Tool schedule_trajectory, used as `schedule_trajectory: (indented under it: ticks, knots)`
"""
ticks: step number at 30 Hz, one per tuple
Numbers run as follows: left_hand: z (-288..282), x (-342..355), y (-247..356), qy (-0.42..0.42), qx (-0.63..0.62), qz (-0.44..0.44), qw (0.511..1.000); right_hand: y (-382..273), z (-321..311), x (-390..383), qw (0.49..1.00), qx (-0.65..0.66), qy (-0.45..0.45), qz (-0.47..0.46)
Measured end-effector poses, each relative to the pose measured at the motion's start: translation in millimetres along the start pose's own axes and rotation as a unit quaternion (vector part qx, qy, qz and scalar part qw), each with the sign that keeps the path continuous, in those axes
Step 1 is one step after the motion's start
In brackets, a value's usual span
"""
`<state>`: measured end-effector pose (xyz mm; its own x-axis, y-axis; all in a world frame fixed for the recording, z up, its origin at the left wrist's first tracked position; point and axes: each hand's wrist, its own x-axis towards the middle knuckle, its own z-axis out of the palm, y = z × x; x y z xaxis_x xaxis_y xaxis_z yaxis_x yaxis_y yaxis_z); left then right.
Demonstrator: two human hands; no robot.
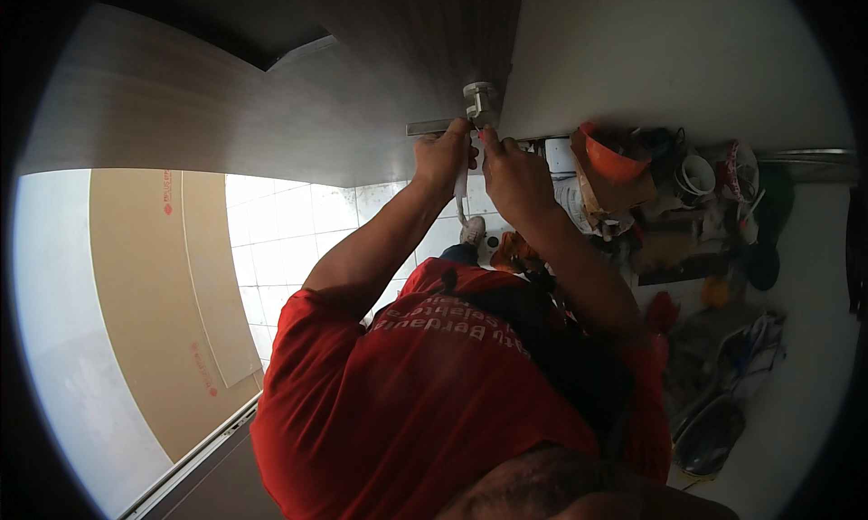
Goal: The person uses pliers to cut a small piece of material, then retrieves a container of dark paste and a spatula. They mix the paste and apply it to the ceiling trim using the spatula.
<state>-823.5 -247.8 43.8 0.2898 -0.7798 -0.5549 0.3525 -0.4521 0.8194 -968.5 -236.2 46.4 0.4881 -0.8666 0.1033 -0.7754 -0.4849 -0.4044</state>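
Both of my hands are raised close together at a metal door handle (pixel 425 127), on a dark wood-grain door (pixel 389 59). The handle's round metal base (pixel 478 92) shows just beyond my fingertips, near the door's edge. My left hand (pixel 441 158) is closed, its thumb near the lever and its fingers curled; what it grips is hidden. A thin white strip (pixel 460 199) hangs below it. My right hand (pixel 520 181) is closed beside it in a pinch. A small red bit shows at its thumb, too small to name.
On the right, against the wall, stand an orange bowl-shaped container (pixel 615 156), a white bucket (pixel 694 178) and cardboard pieces (pixel 683 253). A dark bag (pixel 710 434) lies nearer. White floor tiles (pixel 298 217) and brown cardboard sheeting (pixel 140 276) are on the left.
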Motion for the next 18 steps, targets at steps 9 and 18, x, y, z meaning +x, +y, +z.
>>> schedule_trajectory:
  ticks: [9,18]
  knots:
    - [2.8,-2.1,-4.9,0.009,-0.001,0.021,1.000,1.7,3.5,1.1,1.000,-0.004,0.025,-0.001]
    - [1.7,-3.4,-9.3,0.010,-0.030,0.032,0.999,1.4,-0.6,-6.5,1.000,-0.010,-0.007,0.002]
